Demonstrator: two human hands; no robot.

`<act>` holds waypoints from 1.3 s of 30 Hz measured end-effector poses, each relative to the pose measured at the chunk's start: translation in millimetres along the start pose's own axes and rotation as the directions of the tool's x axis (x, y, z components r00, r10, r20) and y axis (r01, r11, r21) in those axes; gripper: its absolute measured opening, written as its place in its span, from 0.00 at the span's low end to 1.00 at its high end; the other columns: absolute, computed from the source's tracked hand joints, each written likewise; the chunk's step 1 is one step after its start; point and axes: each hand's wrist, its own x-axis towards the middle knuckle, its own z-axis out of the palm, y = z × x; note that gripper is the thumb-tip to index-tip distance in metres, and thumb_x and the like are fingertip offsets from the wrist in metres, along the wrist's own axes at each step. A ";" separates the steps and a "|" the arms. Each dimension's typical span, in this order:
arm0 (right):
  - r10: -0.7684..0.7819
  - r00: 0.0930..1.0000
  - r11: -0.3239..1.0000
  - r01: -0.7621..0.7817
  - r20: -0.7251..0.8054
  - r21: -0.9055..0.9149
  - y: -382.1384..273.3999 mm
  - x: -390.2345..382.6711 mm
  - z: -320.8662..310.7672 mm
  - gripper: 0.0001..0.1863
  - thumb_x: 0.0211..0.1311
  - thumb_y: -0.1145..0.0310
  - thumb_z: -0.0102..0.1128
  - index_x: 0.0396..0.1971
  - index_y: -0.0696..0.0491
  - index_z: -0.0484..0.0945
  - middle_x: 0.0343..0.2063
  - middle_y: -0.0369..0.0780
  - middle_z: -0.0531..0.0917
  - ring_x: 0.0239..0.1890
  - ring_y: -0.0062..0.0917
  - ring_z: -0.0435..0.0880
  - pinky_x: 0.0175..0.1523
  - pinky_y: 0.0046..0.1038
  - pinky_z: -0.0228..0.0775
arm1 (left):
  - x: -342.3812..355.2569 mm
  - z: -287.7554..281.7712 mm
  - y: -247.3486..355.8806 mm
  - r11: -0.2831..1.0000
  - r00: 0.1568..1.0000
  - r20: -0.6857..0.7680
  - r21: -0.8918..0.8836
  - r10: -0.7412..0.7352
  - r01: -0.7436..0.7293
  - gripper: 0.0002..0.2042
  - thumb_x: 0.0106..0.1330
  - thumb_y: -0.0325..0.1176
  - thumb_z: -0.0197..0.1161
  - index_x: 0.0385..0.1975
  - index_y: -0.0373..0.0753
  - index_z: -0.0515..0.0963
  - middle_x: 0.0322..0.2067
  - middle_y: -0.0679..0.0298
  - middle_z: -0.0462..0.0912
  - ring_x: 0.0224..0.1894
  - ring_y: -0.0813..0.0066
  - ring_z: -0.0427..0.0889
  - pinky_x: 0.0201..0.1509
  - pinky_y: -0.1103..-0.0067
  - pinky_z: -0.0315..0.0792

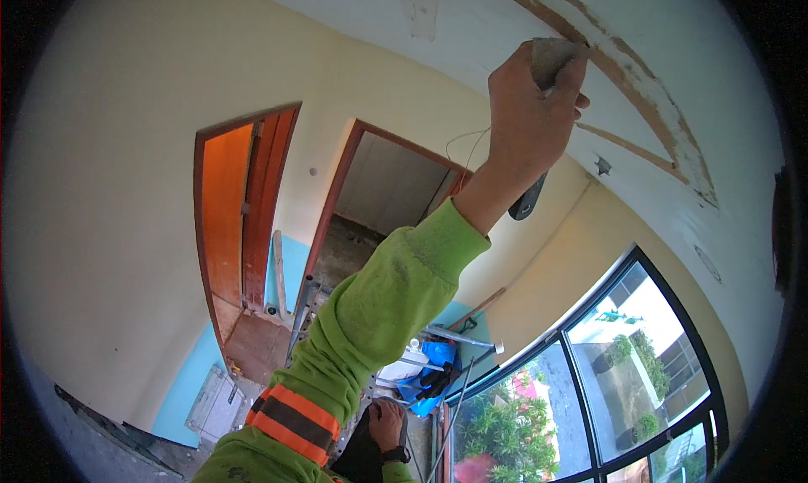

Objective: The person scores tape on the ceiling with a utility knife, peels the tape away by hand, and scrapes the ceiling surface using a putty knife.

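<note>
My left hand (534,104) is raised to the white ceiling, closed around a scraper. The scraper's broad grey blade (555,61) shows above my fingers, its edge at a brown strip (623,71) with ragged, flaking borders. Below my wrist the dark end of its handle (528,199) sticks out. My thumb lies against the blade; the other fingers are mostly hidden. Low in the picture, my right hand (387,424), with a dark watch at the wrist, has its fingers curled over something black that I cannot make out.
A black-framed window (581,399) fills the lower right. An orange door (227,214) and a brown-framed doorway (345,138) stand in the cream wall. Blue bags, pipes and a white pipe end (498,347) sit below. A thin wire (468,138) hangs by my left wrist.
</note>
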 end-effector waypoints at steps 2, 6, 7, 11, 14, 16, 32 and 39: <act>0.029 0.999 0.999 -0.027 0.039 -0.036 1.5 -0.5 0.0 0.11 0.59 0.63 0.55 0.38 0.51 0.79 0.40 0.40 0.81 0.47 0.38 0.77 0.56 0.41 0.60 | 0.4 0.9 1.1 1.000 1.000 -0.008 0.012 -0.013 0.013 0.11 0.65 0.31 0.57 0.34 0.27 0.77 0.25 0.60 0.81 0.24 0.76 0.82 0.25 0.82 0.76; 0.009 0.999 1.000 -0.008 0.036 -0.026 1.5 -1.1 -0.6 0.11 0.59 0.63 0.55 0.39 0.51 0.79 0.40 0.41 0.81 0.49 0.37 0.76 0.58 0.41 0.59 | 0.5 2.5 3.4 0.999 1.000 -0.029 -0.049 0.008 -0.010 0.09 0.65 0.28 0.56 0.33 0.25 0.74 0.21 0.60 0.79 0.20 0.78 0.80 0.20 0.82 0.72; 0.027 0.999 0.999 -0.026 0.043 -0.019 1.1 -1.3 -0.5 0.12 0.59 0.63 0.55 0.39 0.51 0.79 0.41 0.41 0.81 0.49 0.37 0.76 0.58 0.41 0.58 | 0.6 2.4 3.9 0.999 0.999 -0.029 -0.043 0.020 -0.021 0.09 0.65 0.28 0.56 0.33 0.25 0.74 0.21 0.61 0.78 0.20 0.78 0.80 0.20 0.82 0.72; 0.062 0.996 0.998 -0.060 0.059 -0.036 1.1 -1.1 0.2 0.12 0.60 0.62 0.54 0.40 0.51 0.79 0.41 0.41 0.81 0.50 0.37 0.75 0.59 0.42 0.58 | 2.6 2.8 5.8 0.999 0.999 -0.042 -0.054 0.001 -0.003 0.09 0.65 0.28 0.56 0.32 0.25 0.74 0.21 0.61 0.78 0.20 0.78 0.80 0.20 0.82 0.72; 0.058 0.997 0.998 -0.056 0.059 -0.036 -0.2 -0.7 -1.6 0.12 0.60 0.62 0.53 0.40 0.51 0.79 0.41 0.41 0.81 0.50 0.37 0.75 0.59 0.42 0.58 | 2.7 3.8 9.2 0.995 0.999 -0.023 -0.084 -0.049 0.047 0.08 0.65 0.27 0.55 0.32 0.26 0.73 0.22 0.59 0.78 0.19 0.76 0.79 0.19 0.82 0.72; 0.057 0.997 0.998 -0.056 0.052 -0.028 -2.2 0.2 -1.8 0.12 0.60 0.62 0.53 0.40 0.51 0.79 0.41 0.41 0.81 0.50 0.37 0.75 0.59 0.42 0.58 | 2.1 3.5 11.1 0.905 0.961 0.043 -0.328 -0.272 0.271 0.10 0.66 0.31 0.56 0.36 0.28 0.74 0.28 0.56 0.80 0.22 0.73 0.81 0.23 0.81 0.76; 0.022 0.997 0.999 -0.019 0.069 -0.038 2.3 -0.9 -1.6 0.12 0.60 0.62 0.54 0.40 0.51 0.79 0.41 0.41 0.81 0.50 0.38 0.75 0.58 0.42 0.58 | -3.2 -5.2 4.9 0.973 0.991 0.000 -0.189 -0.132 0.130 0.13 0.68 0.34 0.54 0.36 0.27 0.74 0.26 0.58 0.78 0.21 0.77 0.80 0.20 0.81 0.73; 0.007 0.999 0.999 -0.004 0.051 -0.048 5.9 -1.2 4.0 0.11 0.59 0.63 0.55 0.38 0.52 0.79 0.40 0.41 0.82 0.48 0.38 0.76 0.57 0.41 0.59 | -2.4 0.9 -5.9 0.996 1.000 -0.019 -0.093 0.009 -0.011 0.10 0.66 0.30 0.56 0.34 0.27 0.75 0.23 0.61 0.79 0.21 0.77 0.80 0.21 0.82 0.73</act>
